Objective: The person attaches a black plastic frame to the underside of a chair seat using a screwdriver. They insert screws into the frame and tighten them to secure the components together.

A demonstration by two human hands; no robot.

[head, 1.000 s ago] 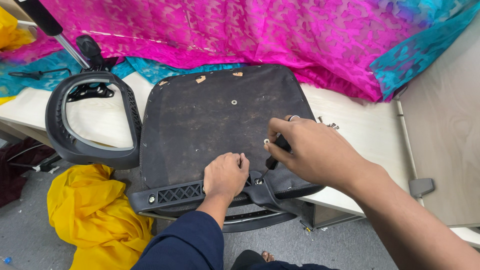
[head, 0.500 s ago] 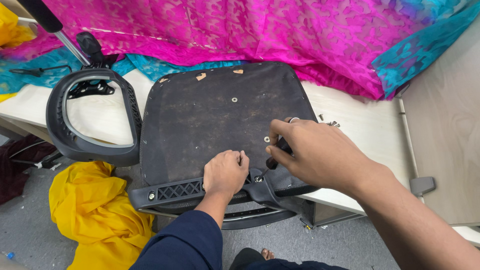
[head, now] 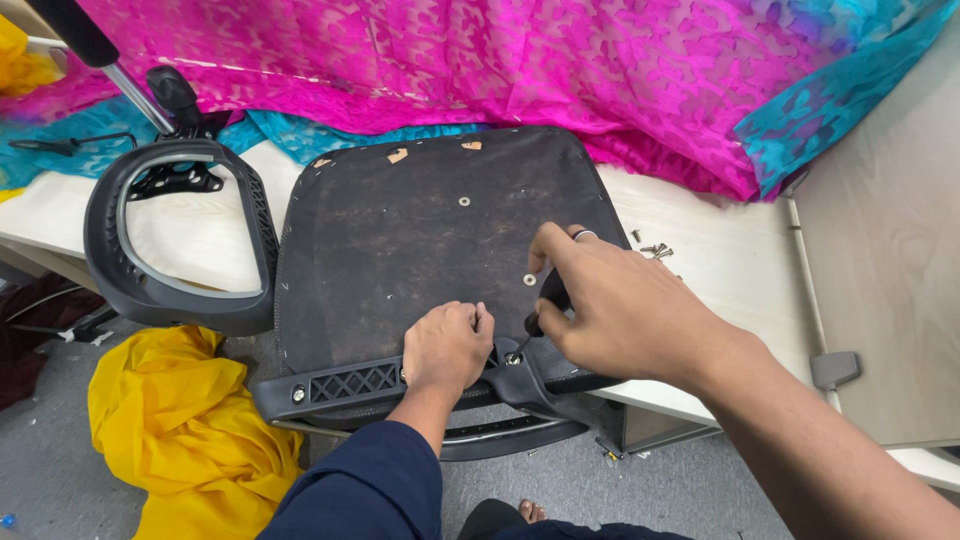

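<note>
Upside-down chair seat (head: 420,250) flat on surface (head: 730,270), front edge overhanging. Right hand (head: 620,305) wrapped round black screwdriver (head: 538,312), tip on screw (head: 513,358) at front bracket. Left hand (head: 447,348) fisted, pressing seat just beside tip. Loose screws (head: 652,248) near seat's right edge. Armrest loop (head: 175,240) to left, yellow cloth (head: 180,430) on floor.

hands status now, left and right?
Left hand: closed in a fist, pressed on the chair seat.
Right hand: closed, holding a screwdriver.
</note>
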